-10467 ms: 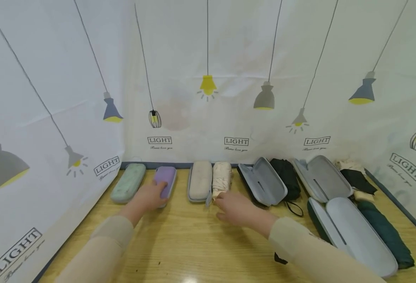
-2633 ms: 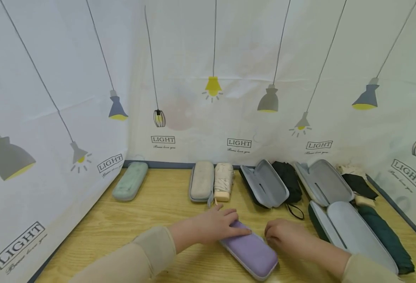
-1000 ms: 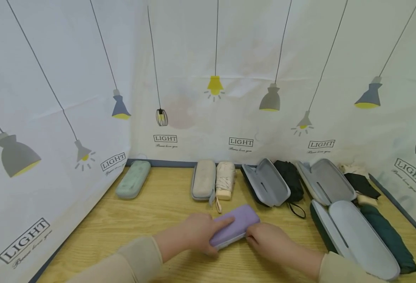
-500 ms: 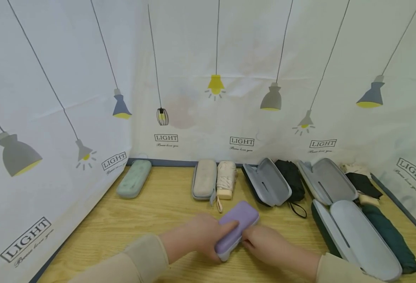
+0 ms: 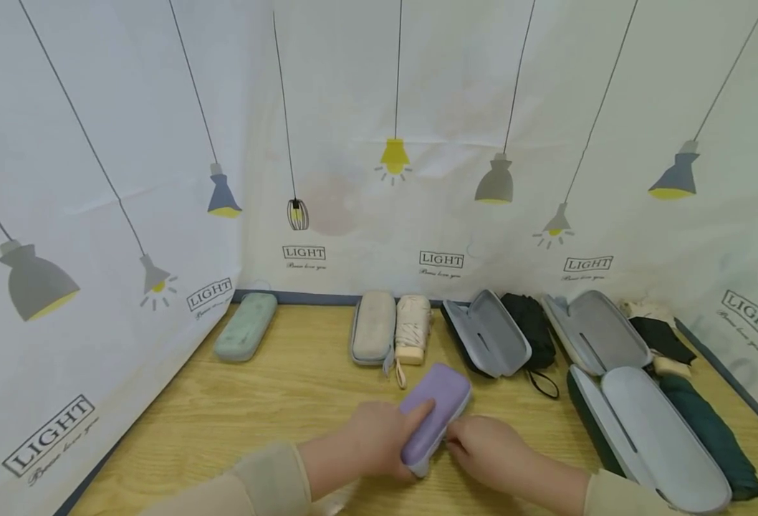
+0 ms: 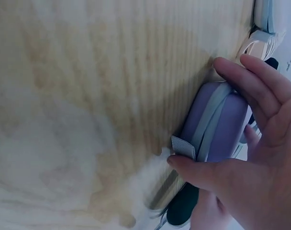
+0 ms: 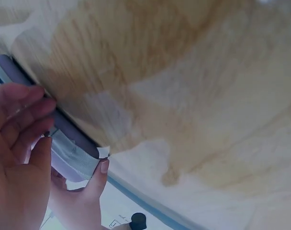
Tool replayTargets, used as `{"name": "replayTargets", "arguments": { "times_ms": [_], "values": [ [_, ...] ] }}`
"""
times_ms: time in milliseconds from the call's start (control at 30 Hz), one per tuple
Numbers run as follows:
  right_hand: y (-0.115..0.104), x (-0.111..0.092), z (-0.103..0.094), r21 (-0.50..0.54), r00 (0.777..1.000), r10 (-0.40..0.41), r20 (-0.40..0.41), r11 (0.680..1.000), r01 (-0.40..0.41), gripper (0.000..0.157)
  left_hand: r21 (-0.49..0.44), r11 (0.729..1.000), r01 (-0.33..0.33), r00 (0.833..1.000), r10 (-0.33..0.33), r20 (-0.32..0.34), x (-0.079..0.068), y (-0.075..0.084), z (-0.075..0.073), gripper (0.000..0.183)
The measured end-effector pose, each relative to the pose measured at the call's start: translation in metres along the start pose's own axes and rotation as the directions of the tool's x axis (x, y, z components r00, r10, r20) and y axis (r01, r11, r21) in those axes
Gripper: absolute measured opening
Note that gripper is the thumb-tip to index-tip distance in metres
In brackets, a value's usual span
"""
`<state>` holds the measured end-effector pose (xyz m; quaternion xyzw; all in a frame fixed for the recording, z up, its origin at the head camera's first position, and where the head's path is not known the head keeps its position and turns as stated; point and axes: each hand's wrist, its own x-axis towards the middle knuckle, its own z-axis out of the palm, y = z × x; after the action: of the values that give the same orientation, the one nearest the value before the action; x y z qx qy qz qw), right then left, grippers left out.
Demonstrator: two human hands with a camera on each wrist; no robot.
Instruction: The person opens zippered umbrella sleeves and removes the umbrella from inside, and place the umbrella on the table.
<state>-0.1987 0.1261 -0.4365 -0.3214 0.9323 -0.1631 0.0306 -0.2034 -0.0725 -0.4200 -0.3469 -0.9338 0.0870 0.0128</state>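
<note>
A purple zip case (image 5: pixel 442 393) is held over the near middle of the table, tilted, its far end pointing right. My left hand (image 5: pixel 379 438) grips it from the left, index finger along the top; in the left wrist view the thumb lies by a grey fabric tab (image 6: pixel 183 147) at the near end. My right hand (image 5: pixel 491 450) is at the case's right side, and the right wrist view has thumb and fingertips pinching a small dark zip pull (image 7: pixel 48 134) on the grey zip band (image 7: pixel 73 155). Whether the zip is parted there is hard to see.
A green case (image 5: pixel 246 327) lies back left. Behind my hands are a beige case (image 5: pixel 374 327) and a folded beige umbrella (image 5: pixel 412 326). At right lie opened cases (image 5: pixel 665 430), a black folded umbrella (image 5: pixel 529 328) and a dark green one (image 5: pixel 711 437).
The purple case has come from the back left to the near middle and been turned about. Over the last second it swings more upright in view, my right hand shifting slightly along its side.
</note>
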Motion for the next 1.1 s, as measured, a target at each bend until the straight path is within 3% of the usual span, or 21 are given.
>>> {"name": "replayTargets", "arguments": {
  "times_ms": [133, 233, 333, 400, 467, 533, 600, 700, 733, 800, 833, 933, 1000, 1100],
  "values": [
    [-0.005, -0.002, -0.005, 0.068, 0.994, 0.109, 0.003, 0.992, -0.109, 0.025, -0.108, 0.993, 0.053, 0.999, -0.053, 0.003, -0.001, 0.005, 0.002, 0.109],
    [-0.008, -0.003, -0.006, 0.104, 0.98, 0.2, 0.018, 0.974, -0.201, 0.039, -0.222, 0.971, 0.093, 0.996, -0.087, 0.037, 0.0, 0.007, 0.005, 0.111],
    [-0.01, -0.003, -0.007, 0.125, 0.955, 0.295, 0.044, 0.946, -0.298, 0.049, -0.35, 0.93, 0.112, 0.993, -0.098, 0.059, 0.001, 0.008, 0.008, 0.111],
    [-0.01, -0.002, -0.007, 0.123, 0.937, 0.343, 0.064, 0.929, -0.349, 0.058, -0.469, 0.877, 0.103, 0.994, -0.073, 0.083, 0.002, 0.008, 0.009, 0.11],
    [-0.009, -0.001, -0.007, 0.122, 0.924, 0.375, 0.071, 0.916, -0.381, 0.07, -0.602, 0.794, 0.088, 0.993, -0.025, 0.113, 0.003, 0.007, 0.01, 0.108],
    [-0.009, 0.0, -0.007, 0.111, 0.918, 0.393, 0.058, 0.911, -0.397, 0.086, -0.734, 0.671, 0.102, 0.988, 0.016, 0.152, 0.005, 0.005, 0.009, 0.103],
    [-0.01, 0.002, -0.006, 0.091, 0.917, 0.398, 0.038, 0.912, -0.4, 0.097, -0.841, 0.521, 0.145, 0.984, 0.011, 0.177, 0.007, 0.004, 0.009, 0.093],
    [-0.012, 0.007, -0.005, 0.024, 0.917, 0.398, -0.011, 0.917, -0.398, 0.108, -0.948, 0.247, 0.203, 0.978, -0.089, 0.187, 0.01, 0.0, 0.012, 0.065],
    [-0.013, 0.008, -0.005, 0.002, 0.918, 0.397, -0.025, 0.918, -0.397, 0.109, -0.963, 0.169, 0.208, 0.973, -0.134, 0.187, 0.011, -0.002, 0.014, 0.055],
    [-0.014, 0.011, -0.004, -0.031, 0.918, 0.395, -0.047, 0.918, -0.397, 0.11, -0.976, 0.047, 0.214, 0.956, -0.217, 0.199, 0.013, -0.007, 0.017, 0.037],
    [-0.014, 0.013, -0.004, -0.032, 0.916, 0.397, -0.053, 0.916, -0.399, 0.11, -0.974, 0.005, 0.224, 0.944, -0.248, 0.216, 0.015, -0.01, 0.019, 0.029],
    [-0.014, 0.016, -0.004, -0.019, 0.914, 0.404, -0.041, 0.914, -0.405, 0.111, -0.948, -0.033, 0.316, 0.909, -0.277, 0.312, 0.018, -0.019, 0.026, 0.017],
    [-0.014, 0.018, -0.004, -0.003, 0.914, 0.404, -0.031, 0.914, -0.405, 0.11, -0.919, -0.066, 0.388, 0.886, -0.249, 0.392, 0.02, -0.025, 0.03, 0.016],
    [-0.014, 0.019, -0.005, 0.015, 0.916, 0.401, -0.023, 0.916, -0.401, 0.107, -0.878, -0.103, 0.467, 0.864, -0.159, 0.478, 0.025, -0.032, 0.035, 0.019]
  ]
}}
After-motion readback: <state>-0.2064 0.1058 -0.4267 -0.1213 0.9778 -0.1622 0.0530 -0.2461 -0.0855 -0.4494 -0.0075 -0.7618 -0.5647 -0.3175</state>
